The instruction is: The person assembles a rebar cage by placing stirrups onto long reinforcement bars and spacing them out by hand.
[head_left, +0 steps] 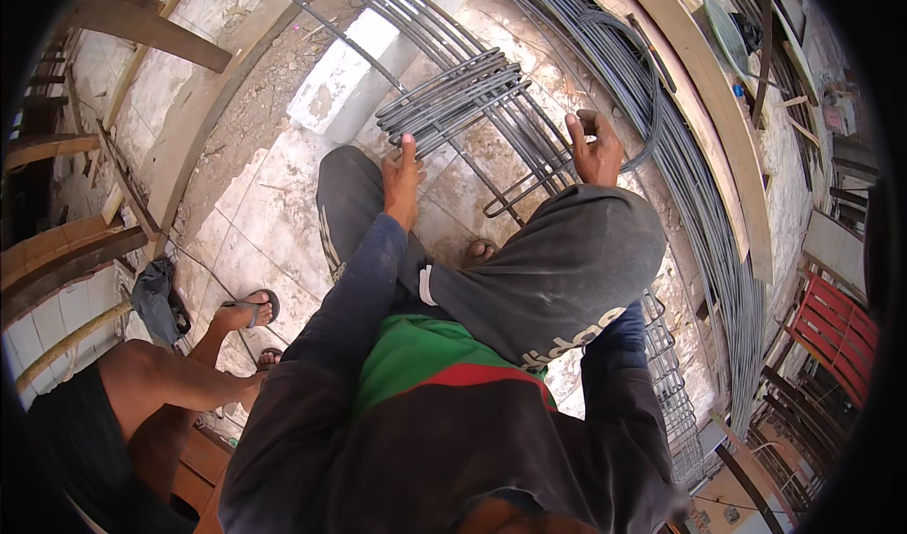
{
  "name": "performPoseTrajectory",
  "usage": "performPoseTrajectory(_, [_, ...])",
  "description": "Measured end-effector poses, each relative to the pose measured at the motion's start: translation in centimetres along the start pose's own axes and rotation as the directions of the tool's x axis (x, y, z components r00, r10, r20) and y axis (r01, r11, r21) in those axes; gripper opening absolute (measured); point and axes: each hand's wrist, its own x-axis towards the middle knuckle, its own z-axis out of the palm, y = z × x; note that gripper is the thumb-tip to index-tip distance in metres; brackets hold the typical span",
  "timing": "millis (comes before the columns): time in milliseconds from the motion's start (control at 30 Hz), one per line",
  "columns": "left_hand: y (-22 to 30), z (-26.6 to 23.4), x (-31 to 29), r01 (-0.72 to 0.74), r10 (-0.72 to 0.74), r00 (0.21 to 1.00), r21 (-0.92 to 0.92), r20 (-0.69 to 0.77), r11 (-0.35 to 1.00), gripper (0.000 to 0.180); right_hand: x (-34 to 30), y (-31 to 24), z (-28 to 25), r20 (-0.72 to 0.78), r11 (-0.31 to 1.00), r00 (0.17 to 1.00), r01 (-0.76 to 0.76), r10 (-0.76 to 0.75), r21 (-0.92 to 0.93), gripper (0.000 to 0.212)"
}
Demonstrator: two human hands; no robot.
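Left hand at near-left edge of metal loops, can't tell if gripping; right hand loosely open, fingers bent, right of loops; loops bunched at long rods, beside white block, over or around rods unclear

You're on a building site or in a rough steel yard; can't tell which. What shows it: long rods bundled on your right, planks beside them, bent rods piled ahead of you, a wire cage lower right, a white block, loose dirt, a stained tile floor.
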Motion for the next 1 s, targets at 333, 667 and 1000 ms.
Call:
performPoseTrajectory(333, [-2.1, 1.6, 0.8, 0.154, -0.154, 0.982, 0.005, 0.106, 0.988, 0.075, 7.5, 1.7, 9.3, 0.269, 0.971, 0.96, 0.131, -0.074, -0.2, 0.062])
performPoseTrajectory(667, [-1.7, 2.3, -0.2, 0.119, -0.132, 0.99, 0.185, 0.056, 0.975, 0.08, 7.8, 2.9, 9.4, 0.165, 0.971, 0.979, 0.152, -0.121, -0.187, 0.062])
performPoseTrajectory(1000, [3.9, -2.0, 5.8, 0.041, -0.063, 0.994, 0.246, 0.086, 0.968, 0.09, 12.3, 0.0, 10.5, 0.507, 0.912, 0.855, 0.287, -0.107, -0.292, 0.077])
